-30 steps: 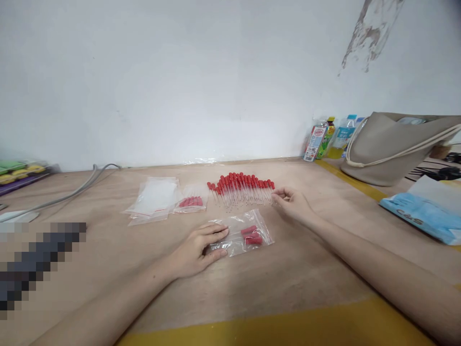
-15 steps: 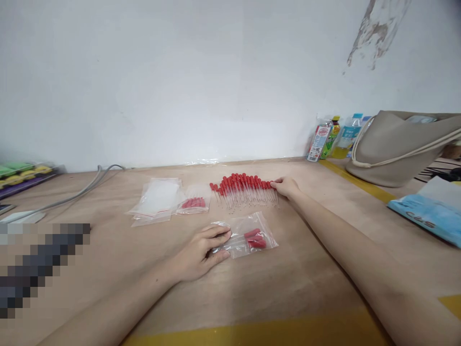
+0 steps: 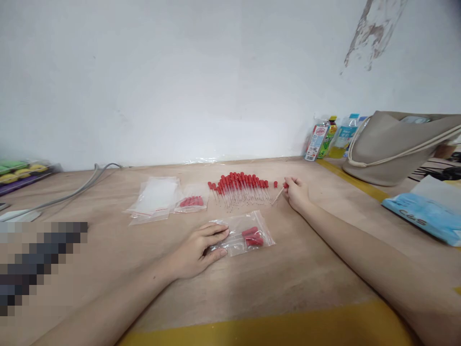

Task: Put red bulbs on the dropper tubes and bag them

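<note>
My left hand (image 3: 203,247) rests on the near end of a clear zip bag (image 3: 234,230), its fingers stretched out and thumb apart. Inside that bag lie a few droppers with red rubber bulbs (image 3: 254,236). At the right end of a row of droppers, my right hand (image 3: 296,192) pinches one red-bulbed dropper (image 3: 279,194) by its bulb, its thin clear tube pointing down and left. Most of the red-bulbed droppers (image 3: 239,185) lie side by side, bulbs toward the wall. A single red bulb (image 3: 275,184) stands slightly apart, between the row and my right hand.
Left of the row lie a filled zip bag (image 3: 192,202) with red bulbs and a stack of flat clear bags (image 3: 154,197). Bottles (image 3: 340,139), a grey drawstring bag (image 3: 389,144) and a blue tissue pack (image 3: 421,216) stand at right. A grey cable (image 3: 81,187) runs at left.
My right hand has drawn back to the right from the row with a dropper pinched in it, leaving a gap at the row's end. My left hand stays on the bag.
</note>
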A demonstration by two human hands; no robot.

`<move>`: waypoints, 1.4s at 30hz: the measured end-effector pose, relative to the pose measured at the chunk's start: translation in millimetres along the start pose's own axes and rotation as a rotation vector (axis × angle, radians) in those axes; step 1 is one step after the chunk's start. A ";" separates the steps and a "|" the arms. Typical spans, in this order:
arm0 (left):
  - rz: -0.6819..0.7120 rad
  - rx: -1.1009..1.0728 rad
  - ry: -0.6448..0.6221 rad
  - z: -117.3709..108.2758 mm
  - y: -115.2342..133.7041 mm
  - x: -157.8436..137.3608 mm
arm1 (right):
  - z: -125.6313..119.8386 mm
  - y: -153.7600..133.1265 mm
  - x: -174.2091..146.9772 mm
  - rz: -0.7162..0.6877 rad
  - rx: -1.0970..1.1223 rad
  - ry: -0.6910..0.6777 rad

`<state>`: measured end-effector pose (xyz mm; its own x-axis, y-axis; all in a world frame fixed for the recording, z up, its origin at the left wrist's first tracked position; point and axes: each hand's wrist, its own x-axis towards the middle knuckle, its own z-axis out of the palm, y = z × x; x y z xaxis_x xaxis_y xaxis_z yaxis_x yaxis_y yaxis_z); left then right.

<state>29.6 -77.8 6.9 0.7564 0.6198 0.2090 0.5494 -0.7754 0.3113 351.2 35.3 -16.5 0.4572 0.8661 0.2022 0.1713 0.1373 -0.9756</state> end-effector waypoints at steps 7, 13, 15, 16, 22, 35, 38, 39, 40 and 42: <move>-0.011 -0.017 0.010 -0.1 0.9 1.0 | -22.0 -1.9 -64.4 0.042 0.325 -0.090; -0.006 -0.018 0.015 -1.3 1.5 1.6 | -20.0 -12.1 -85.6 0.020 0.344 -0.059; -0.012 -0.017 0.010 -1.3 1.2 1.5 | -18.3 -15.2 -86.0 0.011 0.353 -0.021; -0.013 -0.018 0.010 -1.1 1.0 1.4 | -17.5 -16.4 -86.1 0.011 0.362 -0.007; -0.009 -0.044 0.032 -1.1 2.1 1.3 | -8.2 -22.4 -100.6 0.148 0.452 -0.093; -0.030 -0.051 0.049 -3.1 5.3 2.4 | -7.3 -30.7 -108.4 0.175 0.192 -0.724; -0.023 -0.052 0.042 -3.5 5.8 2.5 | -5.1 -34.2 -110.3 0.141 0.104 -0.778; -0.021 -0.050 0.042 -3.6 5.9 2.6 | -4.7 -35.3 -110.6 0.130 0.094 -0.805; -0.020 -0.047 0.042 -3.6 5.8 2.7 | -4.4 -36.1 -110.6 0.117 0.089 -0.833; -0.020 -0.040 0.041 -3.6 5.6 2.7 | -3.6 -37.0 -109.3 0.107 0.081 -0.881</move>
<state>33.5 -80.0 12.6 0.7301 0.6399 0.2399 0.5488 -0.7582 0.3521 298.0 -66.2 -2.1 -0.3752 0.9269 0.0030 0.0886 0.0391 -0.9953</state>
